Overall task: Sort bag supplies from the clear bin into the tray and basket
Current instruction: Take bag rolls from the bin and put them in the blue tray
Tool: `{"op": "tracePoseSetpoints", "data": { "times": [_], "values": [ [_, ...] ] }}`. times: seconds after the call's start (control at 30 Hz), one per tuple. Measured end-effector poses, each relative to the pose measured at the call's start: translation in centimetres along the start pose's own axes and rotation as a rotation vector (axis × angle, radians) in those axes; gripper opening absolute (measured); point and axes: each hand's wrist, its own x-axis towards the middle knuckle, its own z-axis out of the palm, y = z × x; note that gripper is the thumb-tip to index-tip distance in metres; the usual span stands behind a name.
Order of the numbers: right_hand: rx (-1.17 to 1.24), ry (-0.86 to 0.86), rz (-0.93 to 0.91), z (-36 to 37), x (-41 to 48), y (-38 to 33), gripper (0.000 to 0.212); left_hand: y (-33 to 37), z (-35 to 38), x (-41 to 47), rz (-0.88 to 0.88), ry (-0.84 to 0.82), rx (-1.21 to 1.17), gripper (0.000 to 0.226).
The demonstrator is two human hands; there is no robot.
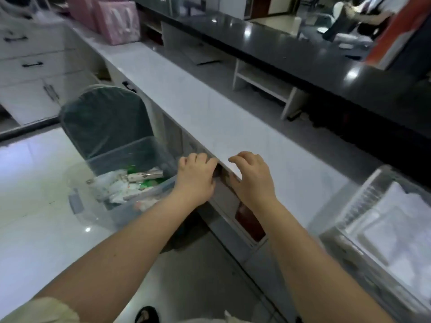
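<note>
The clear bin (130, 153) sits on a chair to the left, below the white counter (210, 108). It holds several small packets and bags (130, 183) in white, green and pink. My left hand (196, 176) hangs over the bin's right side, against the counter's front edge. Its fingers are curled shut and nothing shows in them. My right hand (253, 177) rests on the counter's edge with fingers apart and bent, holding nothing. A clear ribbed container (359, 201) with white bags in it stands on the counter at the right.
The chair's green back (105, 117) rises behind the bin. Pink boxes (116, 19) stand at the counter's far end. A raised black counter (303, 50) runs along the right, and white drawers (30, 66) line the left. A person (363, 15) stands far off.
</note>
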Motion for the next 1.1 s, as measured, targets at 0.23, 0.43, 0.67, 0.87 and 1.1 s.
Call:
{"op": "tracePoseSetpoints", "data": {
  "times": [0.23,0.43,0.67,0.87,1.1],
  "values": [
    [0.075,-0.132,-0.107,14.1,5.8,-14.2,0.029,-21.5,0.9,-6.7,-0.310,-0.052,-0.007,0.043],
    [0.130,-0.315,-0.089,24.0,7.2,-21.0,0.033,-32.9,4.3,-10.4,-0.466,-0.174,-0.042,0.042],
    [0.105,-0.508,-0.037,31.8,9.4,-20.9,0.036,-37.5,10.6,-9.1,-0.504,-0.350,-0.160,0.043],
    [0.166,-0.646,-0.004,39.9,14.5,-17.7,0.038,-40.8,17.9,-4.3,-0.560,-0.472,-0.204,0.046],
    [0.060,-0.908,0.003,51.4,21.4,-12.2,0.044,-44.0,27.6,1.9,-0.583,-0.666,-0.229,0.053]
  ]
}}
